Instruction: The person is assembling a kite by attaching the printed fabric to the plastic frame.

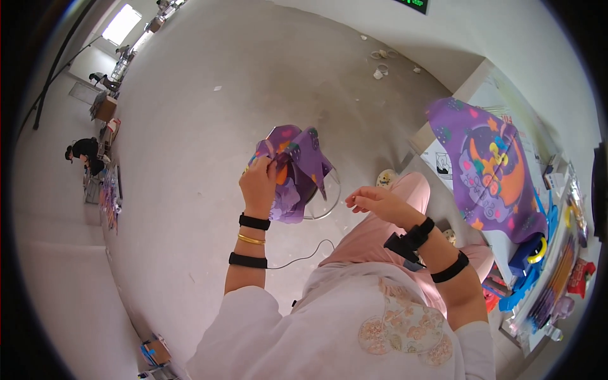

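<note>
Left hand [258,189]'s pinching a bunched purple cloth [311,157]; right hand [379,204]'s hovering beside it, loosely curled, holding nothing visible. Imo gripping two-handed is probably beating creases.

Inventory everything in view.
Held cloth: one, purple, centre
Spread cloth: one, purple, right
Metal tube: one, silver, beside held cloth
Floor: one, grey, centre
Cardboard boxes: at least two, brown, left
Co-workers: at least two, dark clothes, left
Floor scraps: several, white, upper right
Display: one, green, top right
Small clutter: uncountable, mixed colours, far right
Shoes: two, pale, right of centre
Trousers: one, pink, lower centre
Shirt: one, white, bottom
Bracelet: one, gold, left forearm
Wrist straps: four, black, two per forearm
Left hand: one, bare, gripping held cloth
Right hand: one, bare, empty, centre
</note>
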Demonstrator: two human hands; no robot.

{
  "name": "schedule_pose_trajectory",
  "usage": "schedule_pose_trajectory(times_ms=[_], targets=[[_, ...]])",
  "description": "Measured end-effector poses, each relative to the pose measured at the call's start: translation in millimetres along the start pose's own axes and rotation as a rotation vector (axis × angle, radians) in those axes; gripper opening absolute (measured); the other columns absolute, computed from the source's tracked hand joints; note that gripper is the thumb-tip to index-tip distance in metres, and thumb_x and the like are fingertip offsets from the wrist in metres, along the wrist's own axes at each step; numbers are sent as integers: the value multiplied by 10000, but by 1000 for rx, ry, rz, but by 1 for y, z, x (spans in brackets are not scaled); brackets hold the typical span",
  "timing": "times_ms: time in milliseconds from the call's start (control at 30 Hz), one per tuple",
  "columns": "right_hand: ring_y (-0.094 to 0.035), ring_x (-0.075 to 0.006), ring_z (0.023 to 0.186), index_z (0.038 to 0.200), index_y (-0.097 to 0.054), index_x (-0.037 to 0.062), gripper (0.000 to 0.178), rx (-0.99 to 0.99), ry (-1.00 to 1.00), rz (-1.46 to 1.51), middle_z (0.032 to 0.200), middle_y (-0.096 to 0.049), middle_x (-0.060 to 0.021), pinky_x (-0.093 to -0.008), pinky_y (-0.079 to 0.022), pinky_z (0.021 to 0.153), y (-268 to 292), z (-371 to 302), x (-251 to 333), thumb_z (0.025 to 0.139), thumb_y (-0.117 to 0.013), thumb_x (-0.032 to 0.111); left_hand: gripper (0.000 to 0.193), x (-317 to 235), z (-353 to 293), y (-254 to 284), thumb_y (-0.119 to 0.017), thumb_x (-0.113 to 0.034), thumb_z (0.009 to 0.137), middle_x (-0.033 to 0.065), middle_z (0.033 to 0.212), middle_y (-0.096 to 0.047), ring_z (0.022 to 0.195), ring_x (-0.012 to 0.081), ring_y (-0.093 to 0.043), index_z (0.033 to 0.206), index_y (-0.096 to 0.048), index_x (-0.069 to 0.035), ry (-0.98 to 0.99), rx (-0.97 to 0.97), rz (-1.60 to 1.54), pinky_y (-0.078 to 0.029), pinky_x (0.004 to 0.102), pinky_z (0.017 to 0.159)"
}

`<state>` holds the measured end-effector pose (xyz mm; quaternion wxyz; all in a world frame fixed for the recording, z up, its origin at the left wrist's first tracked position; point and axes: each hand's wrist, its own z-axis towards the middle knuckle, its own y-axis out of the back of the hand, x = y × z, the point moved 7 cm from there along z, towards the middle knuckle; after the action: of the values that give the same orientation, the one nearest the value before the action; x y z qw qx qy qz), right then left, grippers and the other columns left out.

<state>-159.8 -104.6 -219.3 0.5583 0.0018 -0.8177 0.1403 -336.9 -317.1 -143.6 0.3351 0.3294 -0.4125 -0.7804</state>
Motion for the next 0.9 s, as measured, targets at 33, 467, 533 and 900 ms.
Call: schedule_pose_trajectory(times_ms=[33,467,533,900], targets=[[-585,-133,1015,1169,-611,18,284,24,-34,-46,1116,-641,-42,-284,-462,919,-9,3,9,1002,-507,224,140,2,7,9,-623,-187,887,116,769,-637,709,338,-624,816,-598,-69,6,-5,4,-477,409,597],[-607,-225,1073,1281,-543,35,316,31,272,-442,1173,-628,-131,-330,-474,923,-68,19,61,976,-522,120,138,-16,45,78,-668,-129,876,119,722,-629,602,254,-606,822,-615,-13,115,-131,-271,-465,324,567],[-599,-264,1077,1330,-491,37,367,-47,483,-494,1180,-603,-153,-347,-475,907,-69,9,90,963,-475,41,120,-43,51,84,-666,-116,878,124,729,-636,600,244,-612,841,-629,-7,112,-115,-370,-470,313,570],[-577,-322,1004,1394,-396,-17,457,-787,757,-388,1095,-557,-203,-380,-464,879,96,-134,135,1008,-486,209,86,-339,76,53,-638,-74,892,121,741,-616,608,213,-578,872,-615,8,-432,155,-769,-456,309,573]])
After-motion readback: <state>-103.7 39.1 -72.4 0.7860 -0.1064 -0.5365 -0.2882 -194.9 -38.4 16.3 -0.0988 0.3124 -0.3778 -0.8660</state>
